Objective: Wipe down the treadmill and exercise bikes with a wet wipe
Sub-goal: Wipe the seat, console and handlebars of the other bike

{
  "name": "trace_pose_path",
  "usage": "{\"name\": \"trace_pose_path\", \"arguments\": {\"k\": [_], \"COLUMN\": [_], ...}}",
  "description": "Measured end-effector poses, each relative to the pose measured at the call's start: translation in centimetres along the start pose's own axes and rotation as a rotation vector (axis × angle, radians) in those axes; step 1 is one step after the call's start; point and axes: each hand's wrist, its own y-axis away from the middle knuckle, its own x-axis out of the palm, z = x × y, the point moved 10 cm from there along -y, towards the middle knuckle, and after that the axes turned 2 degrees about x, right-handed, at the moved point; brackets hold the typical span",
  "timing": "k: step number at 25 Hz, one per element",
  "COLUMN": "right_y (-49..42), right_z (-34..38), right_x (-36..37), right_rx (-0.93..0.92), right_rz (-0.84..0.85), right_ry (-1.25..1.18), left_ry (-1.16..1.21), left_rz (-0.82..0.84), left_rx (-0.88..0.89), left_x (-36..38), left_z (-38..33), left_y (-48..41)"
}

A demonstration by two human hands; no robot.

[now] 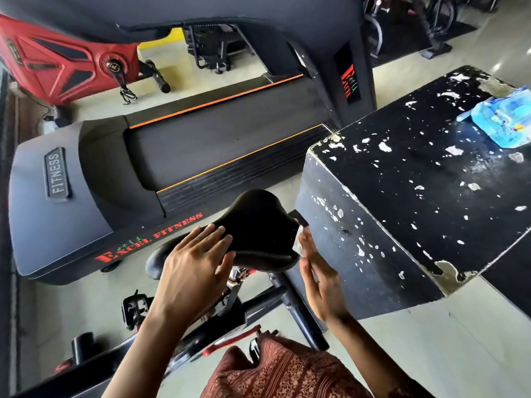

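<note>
Here, left hand point(192, 271), fingers point(212, 234) flat, on black pebbled saddle point(258, 222); right hand point(321, 282), fingers point(311, 249) straight, presses white wipe point(298, 245).

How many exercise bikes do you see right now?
2: the near bike under the left hand; the red bike upper left, beyond the treadmill. Dark machines at top right may be more.

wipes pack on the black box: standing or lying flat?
Lying flat: the wipes pack rests broad side down on top of the black box.
</note>
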Motion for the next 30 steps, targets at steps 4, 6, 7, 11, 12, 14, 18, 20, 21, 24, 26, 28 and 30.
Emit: {"name": "trace_pose_path", "arguments": {"k": [4,6,7,11,12,14,18,20,21,24,26,28,30], "right_y": [-5.1,-6.6,-6.4,-1.6,-0.9,-1.9,-6.7,-4.8,-2.8,1.2,-0.9,-4.0,-4.4], "right_z": [-1.9,-2.6,-2.5,-1.9,-2.1,-2.3,0.4,3.3,4.4,4.2,1.9,0.5,2.3], "right_x": [0.7,0.6,0.3,-1.3,-1.3,-0.9,1.1,2.9,3.3,1.9,0.4,0.8,2.4], "right_rx": [0.439,0.571,0.613,0.635,0.642,0.624,0.296,0.004,-0.132,-0.287,-0.106,0.094,0.074], "right_rz": [0.152,0.216,0.222,0.141,0.139,0.127,0.203,0.265,0.282,0.258,0.193,0.176,0.194], "right_ry": [-0.173,-0.215,-0.272,-0.410,-0.416,-0.416,-0.099,0.161,0.230,0.214,0.137,0.050,0.099], "left_ry": [-0.006,-0.005,-0.005,-0.028,-0.044,-0.057,-0.071,-0.054,-0.049,-0.046,-0.046,-0.046,-0.036], "left_rz": [0.076,0.107,0.116,0.071,0.054,0.043,0.010,-0.013,-0.021,-0.010,0.004,0.012,0.012], "left_rx": [-0.016,-0.030,-0.031,-0.009,0.002,0.010,0.025,0.041,0.045,0.037,0.033,0.035,0.042], "left_x": [1.6,2.2,2.4,2.0,1.9,1.8,1.3,1.0,0.9,1.2,1.4,1.5,1.5], "left_z": [-0.2,-0.1,0.0,-0.8,-1.0,-1.0,-1.3,-1.4,-1.3,-1.0,-0.8,-0.8,-0.9], "left_y": [-1.9,-2.8,-3.0,-2.9,-2.9,-3.0,-2.9,-2.8,-2.7,-2.5,-2.3,-2.2,-2.2]}}
